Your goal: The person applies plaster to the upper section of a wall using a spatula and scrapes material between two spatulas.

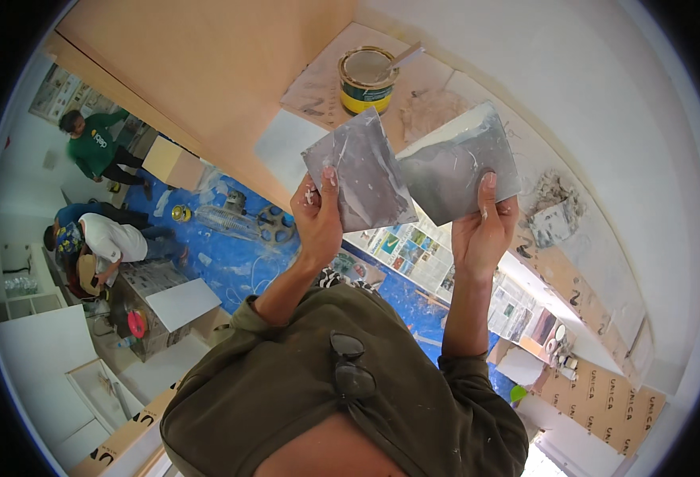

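My left hand (316,216) is raised and grips the lower edge of a flat grey metal blade (362,171) smeared with white filler. My right hand (484,232) holds a second grey blade (463,165), also streaked with filler, thumb pressed on its face. The two blades touch edge to edge and overlap slightly in the middle. Beyond them stands an open yellow-banded tin of paste (366,78) with a stick (402,57) resting in it. My olive-green sleeves and chest fill the lower part of the view, with dark glasses (351,367) hanging at the collar.
The tin stands on a stained cardboard sheet (318,87). A lump of dried filler (553,208) lies at right. Far below are a blue floor cover (239,258), a fan (243,221), newspapers (414,254), a person in green (95,145) and a crouching person in white (110,240).
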### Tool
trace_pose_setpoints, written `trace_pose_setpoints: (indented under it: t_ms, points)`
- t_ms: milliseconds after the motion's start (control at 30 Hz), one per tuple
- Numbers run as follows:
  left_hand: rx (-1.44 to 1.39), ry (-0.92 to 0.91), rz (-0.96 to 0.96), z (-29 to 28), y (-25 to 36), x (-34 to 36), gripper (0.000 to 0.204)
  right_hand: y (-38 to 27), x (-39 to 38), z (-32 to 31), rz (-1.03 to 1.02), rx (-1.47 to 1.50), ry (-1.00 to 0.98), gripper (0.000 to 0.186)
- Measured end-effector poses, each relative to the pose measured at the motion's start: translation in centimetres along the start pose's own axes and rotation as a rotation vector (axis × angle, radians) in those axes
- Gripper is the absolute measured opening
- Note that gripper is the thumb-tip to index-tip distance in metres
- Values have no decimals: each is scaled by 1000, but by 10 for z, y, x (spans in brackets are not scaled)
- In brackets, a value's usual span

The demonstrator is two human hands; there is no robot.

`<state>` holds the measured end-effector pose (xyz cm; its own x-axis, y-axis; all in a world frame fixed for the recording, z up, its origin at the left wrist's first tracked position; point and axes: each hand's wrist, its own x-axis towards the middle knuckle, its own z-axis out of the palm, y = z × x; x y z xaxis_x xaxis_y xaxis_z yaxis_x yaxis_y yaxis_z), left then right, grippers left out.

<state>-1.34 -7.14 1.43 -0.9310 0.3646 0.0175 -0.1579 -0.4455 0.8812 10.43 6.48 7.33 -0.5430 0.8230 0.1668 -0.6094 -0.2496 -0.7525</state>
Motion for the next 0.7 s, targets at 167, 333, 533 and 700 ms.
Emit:
trace_pose_setpoints:
  t_ms: [167, 333, 533, 700]
  points:
    - [-16, 24, 47, 9, 5, -1, 26, -2, -11, 6, -107, -62, -44, 24]
    - [-83, 16, 91, 18, 13, 4, 24, 2, -23, 17, -116, -361, 23, 14]
    - [-46, -14, 136, 35, 30, 10, 21, -3, -40, 30, -177, -568, 66, 20]
    - [-65, -90, 99, 38, 34, 12, 19, -13, -55, 20, -185, -762, 9, 23]
